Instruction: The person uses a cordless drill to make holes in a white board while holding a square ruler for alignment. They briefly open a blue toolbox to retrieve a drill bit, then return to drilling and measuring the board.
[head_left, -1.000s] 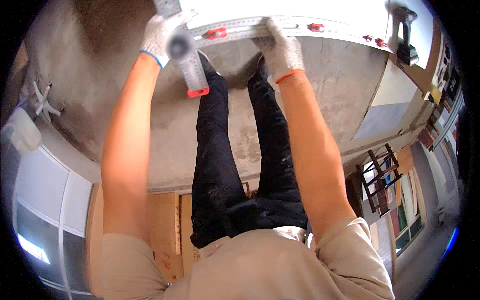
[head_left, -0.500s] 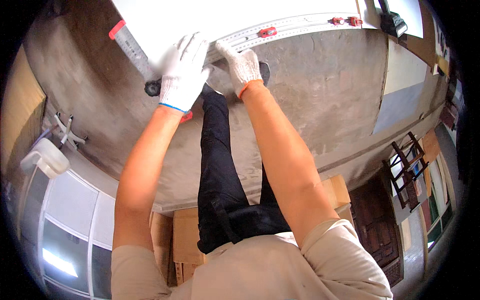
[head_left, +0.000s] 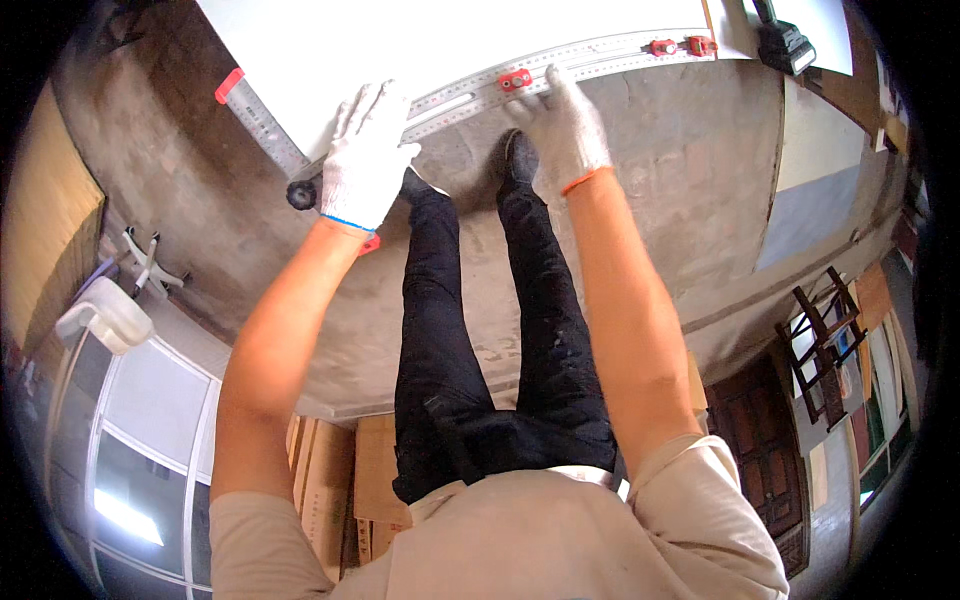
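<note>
**Both gloved hands now flat on the square at the board's edge**

The white board (head_left: 450,50) lies across the concrete floor (head_left: 700,180). Along its near edge runs the long metal ruler (head_left: 600,55), its short arm (head_left: 262,118) angled off left. A second ago the hands sat wider apart; now the left hand (head_left: 365,160) presses spread at the corner and the right hand (head_left: 560,130) holds flat beside a red stop (head_left: 515,80), suggesting alignment is being settled.

Flattened brown cardboard boxes (head_left: 345,480) lie stacked on the floor at the lower edge of the view, just behind the person's legs and partly hidden by the left arm and the beige shirt; dark print shows faintly on one panel. No labels, signs or screens are visible.
</note>
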